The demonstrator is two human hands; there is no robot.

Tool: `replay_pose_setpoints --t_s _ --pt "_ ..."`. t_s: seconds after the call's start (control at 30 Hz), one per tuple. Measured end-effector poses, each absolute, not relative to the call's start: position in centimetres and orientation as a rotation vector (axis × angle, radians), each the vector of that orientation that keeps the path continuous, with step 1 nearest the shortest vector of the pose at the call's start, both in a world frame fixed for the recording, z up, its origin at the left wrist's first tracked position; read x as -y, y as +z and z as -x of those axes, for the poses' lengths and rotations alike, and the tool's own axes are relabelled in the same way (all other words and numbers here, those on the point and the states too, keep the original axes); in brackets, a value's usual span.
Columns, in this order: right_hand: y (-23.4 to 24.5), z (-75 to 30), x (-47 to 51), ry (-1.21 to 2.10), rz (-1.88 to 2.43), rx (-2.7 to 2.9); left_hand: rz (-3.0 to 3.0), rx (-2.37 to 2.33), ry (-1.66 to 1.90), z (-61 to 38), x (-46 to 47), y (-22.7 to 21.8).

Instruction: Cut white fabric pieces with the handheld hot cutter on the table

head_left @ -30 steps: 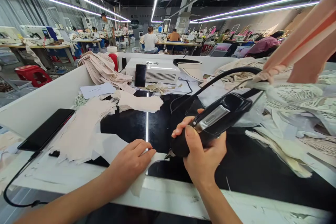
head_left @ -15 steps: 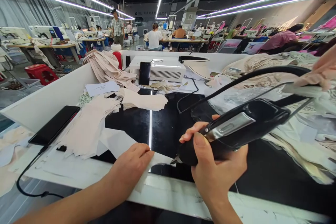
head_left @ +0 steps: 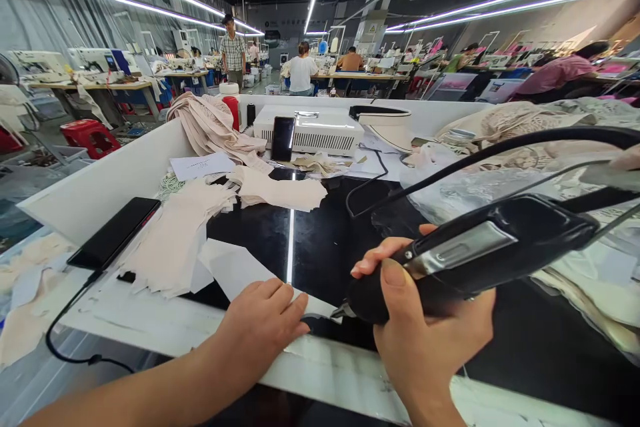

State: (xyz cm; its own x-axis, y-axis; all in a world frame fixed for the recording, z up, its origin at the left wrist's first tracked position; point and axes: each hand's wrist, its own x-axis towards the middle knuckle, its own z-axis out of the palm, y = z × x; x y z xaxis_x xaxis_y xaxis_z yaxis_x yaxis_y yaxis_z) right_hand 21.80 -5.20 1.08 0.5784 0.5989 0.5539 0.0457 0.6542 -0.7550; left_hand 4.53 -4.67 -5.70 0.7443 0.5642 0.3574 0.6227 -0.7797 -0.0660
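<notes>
1. Black handheld tool [head_left: 540, 230]: your right grip [head_left: 430, 347] is clamped around it near the nose, thumb on the near side, fingertips showing beyond. A metal plate [head_left: 463, 252] is set into its casing.
2. Its pointed metal tip [head_left: 340, 311] is at the narrow end of a white sheet [head_left: 235, 267]; whether the two touch is too fine to tell.
3. Your left grip [head_left: 267, 320] lies palm down on that sheet, fingers close together; I cannot tell whether it pinches the sheet or only presses on it. The sheet is on the near side of your black worktop [head_left: 260, 233], its narrow end reaching from your fingers toward the tip.
4. Above the tool, a thick black cord [head_left: 500, 148] arcs off to your right.
5. Left of the sheet, just beside it, is a stack of pale cloth pieces [head_left: 173, 233], with a smaller stack [head_left: 283, 193] behind. Farther left lies a black phone [head_left: 115, 230] with a cable [head_left: 57, 320] running from its near end.
6. At the back you have draped pink cloth [head_left: 210, 123], a printed paper [head_left: 201, 165], an upright phone [head_left: 283, 139] before a white slotted box [head_left: 307, 135], and a pale visor [head_left: 393, 130].
7. On your right, clear plastic [head_left: 450, 180] lies near piled lace cloth [head_left: 530, 120].
8. Well beyond, a person in a checked shirt [head_left: 233, 52] stands.
</notes>
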Motion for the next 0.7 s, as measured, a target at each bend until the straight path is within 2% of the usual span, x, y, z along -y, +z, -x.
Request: replay_pose_setpoints --t_s 0.3,0.7 --pt "1.2 -21.9 5.2 0.349 0.848 0.900 2.623 0.951 -0.581 -5.9 6.2 -6.2" --pt "1.2 -21.0 2.9 0.533 0.739 0.936 2.574 0.952 -0.636 -6.0 6.5 -6.8"
